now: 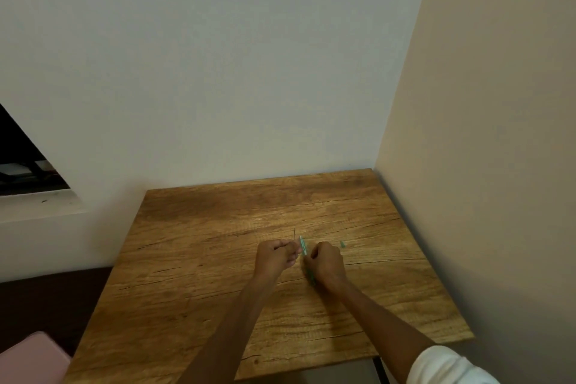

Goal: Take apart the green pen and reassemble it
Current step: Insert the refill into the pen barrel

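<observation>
right hand (325, 265) grips the green pen (302, 246) pointing away; left hand (276, 257) pinches beside its tip.

Green pen barrel (303, 247) mostly hidden inside right hand (325, 265); left-hand grip unclear.

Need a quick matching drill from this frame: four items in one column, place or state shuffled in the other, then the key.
Column 1
1. green pen barrel
2. small green piece
3. left hand
4. pink object

Column 2
A. bottom-left corner of the view, off the table
B. lying alone on the wooden table, right of both hands
C. gripped in the right hand, upper end sticking out
D. fingers pinched, close beside the pen's upper end

Pairs: 1-C, 2-B, 3-D, 4-A
</observation>
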